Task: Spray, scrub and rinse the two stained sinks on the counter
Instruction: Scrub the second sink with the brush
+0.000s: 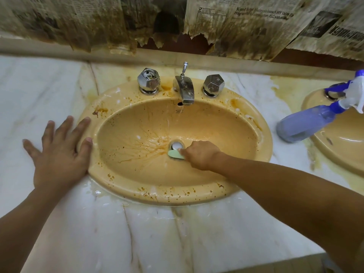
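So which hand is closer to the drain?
Right. The right hand is down in the sink, just beside the drain, holding a green sponge. The left hand lies flat on the counter at the sink's left rim, farther off.

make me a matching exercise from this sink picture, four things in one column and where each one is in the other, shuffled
1. left hand
2. green sponge
3. spray bottle
4. faucet spout

a. between the two chrome knobs
b. lying tilted on the counter, head over the second sink
c. spread flat on the counter, fingertips on the rim of the stained sink
d. held by the right hand beside the drain

Pairs: 1-c, 2-d, 3-b, 4-a
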Action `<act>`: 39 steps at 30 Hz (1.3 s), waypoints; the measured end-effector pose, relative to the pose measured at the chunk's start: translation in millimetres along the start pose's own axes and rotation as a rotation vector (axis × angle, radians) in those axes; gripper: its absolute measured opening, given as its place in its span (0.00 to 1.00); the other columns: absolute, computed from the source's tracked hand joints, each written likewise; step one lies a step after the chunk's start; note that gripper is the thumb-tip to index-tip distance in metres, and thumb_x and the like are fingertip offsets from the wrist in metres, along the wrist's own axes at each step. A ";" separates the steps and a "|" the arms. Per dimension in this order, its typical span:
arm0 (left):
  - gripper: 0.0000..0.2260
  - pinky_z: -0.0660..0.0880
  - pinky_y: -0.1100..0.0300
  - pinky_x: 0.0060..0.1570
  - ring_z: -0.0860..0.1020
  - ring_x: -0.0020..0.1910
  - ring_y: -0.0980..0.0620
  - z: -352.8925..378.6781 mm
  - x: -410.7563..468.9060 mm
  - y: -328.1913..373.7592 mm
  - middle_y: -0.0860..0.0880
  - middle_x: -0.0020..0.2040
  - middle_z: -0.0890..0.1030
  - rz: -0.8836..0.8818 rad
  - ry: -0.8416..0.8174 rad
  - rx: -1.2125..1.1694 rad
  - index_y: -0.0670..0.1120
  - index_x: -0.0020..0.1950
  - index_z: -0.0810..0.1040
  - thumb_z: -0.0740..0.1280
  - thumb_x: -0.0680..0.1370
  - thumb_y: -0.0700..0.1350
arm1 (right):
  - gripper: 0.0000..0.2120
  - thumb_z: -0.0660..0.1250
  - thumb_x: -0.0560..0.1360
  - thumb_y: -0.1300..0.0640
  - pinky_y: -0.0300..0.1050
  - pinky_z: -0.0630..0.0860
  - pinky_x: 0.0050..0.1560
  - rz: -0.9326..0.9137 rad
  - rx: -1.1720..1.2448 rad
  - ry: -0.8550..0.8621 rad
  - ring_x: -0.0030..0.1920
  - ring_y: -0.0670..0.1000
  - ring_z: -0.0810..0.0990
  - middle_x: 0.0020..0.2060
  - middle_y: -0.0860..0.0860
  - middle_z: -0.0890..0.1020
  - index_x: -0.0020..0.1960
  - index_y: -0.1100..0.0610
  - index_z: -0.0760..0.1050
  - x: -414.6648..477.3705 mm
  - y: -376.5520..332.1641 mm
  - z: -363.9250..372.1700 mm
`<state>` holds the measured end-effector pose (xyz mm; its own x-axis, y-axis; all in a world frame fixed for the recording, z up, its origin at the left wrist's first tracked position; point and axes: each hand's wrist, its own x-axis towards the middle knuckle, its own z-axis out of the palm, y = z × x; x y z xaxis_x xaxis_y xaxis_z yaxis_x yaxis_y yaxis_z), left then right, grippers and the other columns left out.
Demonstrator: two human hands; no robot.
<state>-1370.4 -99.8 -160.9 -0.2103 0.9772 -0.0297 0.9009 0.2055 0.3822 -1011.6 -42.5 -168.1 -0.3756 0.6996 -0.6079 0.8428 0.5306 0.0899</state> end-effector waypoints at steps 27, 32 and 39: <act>0.24 0.40 0.27 0.73 0.50 0.83 0.48 0.4 1.3 -1.5 0.53 0.82 0.60 0.007 0.009 0.010 0.68 0.80 0.56 0.48 0.82 0.64 | 0.16 0.66 0.79 0.46 0.53 0.78 0.62 0.030 0.305 -0.443 0.56 0.54 0.82 0.57 0.45 0.85 0.63 0.47 0.82 -51.3 34.3 -24.6; 0.25 0.41 0.26 0.72 0.51 0.83 0.47 0.7 1.6 -2.4 0.53 0.82 0.60 0.014 0.011 0.026 0.68 0.80 0.56 0.48 0.82 0.64 | 0.11 0.63 0.81 0.51 0.46 0.78 0.39 0.110 0.112 -0.540 0.37 0.53 0.79 0.41 0.51 0.81 0.51 0.54 0.83 -46.9 70.8 -44.0; 0.24 0.41 0.28 0.74 0.49 0.83 0.50 1.6 2.8 -3.1 0.54 0.83 0.59 0.001 -0.004 0.041 0.69 0.80 0.55 0.48 0.82 0.64 | 0.17 0.57 0.83 0.54 0.47 0.71 0.35 0.113 -0.182 0.009 0.41 0.53 0.73 0.40 0.50 0.72 0.70 0.49 0.74 -8.0 53.4 -18.4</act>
<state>-1373.2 -97.6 -163.6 -0.2082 0.9775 -0.0328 0.9160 0.2066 0.3439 -970.7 -11.0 -143.9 -0.2864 0.7634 -0.5790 0.7964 0.5257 0.2991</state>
